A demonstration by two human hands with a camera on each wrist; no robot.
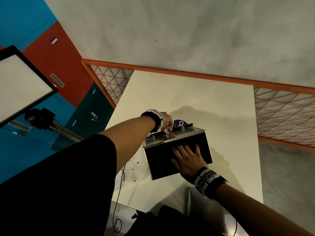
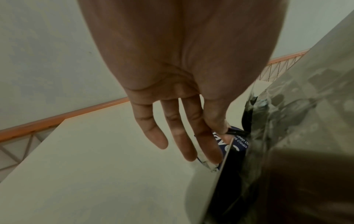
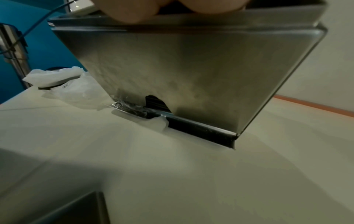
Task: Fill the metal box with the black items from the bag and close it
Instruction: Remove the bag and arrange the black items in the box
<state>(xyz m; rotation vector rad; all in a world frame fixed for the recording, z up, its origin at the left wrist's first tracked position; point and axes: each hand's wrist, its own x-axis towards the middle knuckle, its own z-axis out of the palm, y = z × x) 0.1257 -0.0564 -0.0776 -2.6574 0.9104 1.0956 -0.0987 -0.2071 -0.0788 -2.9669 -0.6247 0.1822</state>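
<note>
The right hand (image 1: 188, 159) lay flat, fingers spread, steadying the metal box (image 1: 177, 150) at centre frame. The left hand (image 1: 166, 120), just above it, pinched a thin black item (image 2: 236, 132). Better to feed it squarely inside while that palm kept bracing the box.

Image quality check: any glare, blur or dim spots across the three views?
Head view: dim, wide-angle bend, metal box mirrors dark. Left wrist: left hand soft, close; box wall smeared with reflections. Right wrist: right hand blurred at top, shadow across the table.
</note>
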